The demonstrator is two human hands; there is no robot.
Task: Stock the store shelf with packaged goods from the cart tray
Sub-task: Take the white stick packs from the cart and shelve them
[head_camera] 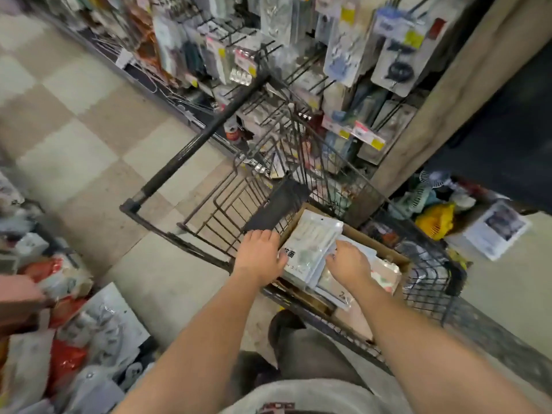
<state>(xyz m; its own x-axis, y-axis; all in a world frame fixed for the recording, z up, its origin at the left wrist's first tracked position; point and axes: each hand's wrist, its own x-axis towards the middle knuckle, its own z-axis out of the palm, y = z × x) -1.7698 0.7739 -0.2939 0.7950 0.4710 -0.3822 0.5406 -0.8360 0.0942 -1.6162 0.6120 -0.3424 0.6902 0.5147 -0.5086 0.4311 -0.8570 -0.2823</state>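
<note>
Filling the upper view, the store shelf [343, 55] hangs with carded goods behind the wire cart [298, 174]. A cardboard tray [385, 249] in the cart holds flat packages [313, 246]; left hand [260, 258] and right hand [348, 264] grip the top pack's edges, fingers curled.

A floor of large beige and pale grey checkered tiles [74, 115] is seen, worn and dull under even indoor light. A beige, scuffed square pillar [466, 85] is set at the right, and a dark panel [507, 130] is placed beside it. Loose bagged goods in white, red and grey plastic [74, 324] are heaped on the floor at the lower left. The far aisle is blurred.
</note>
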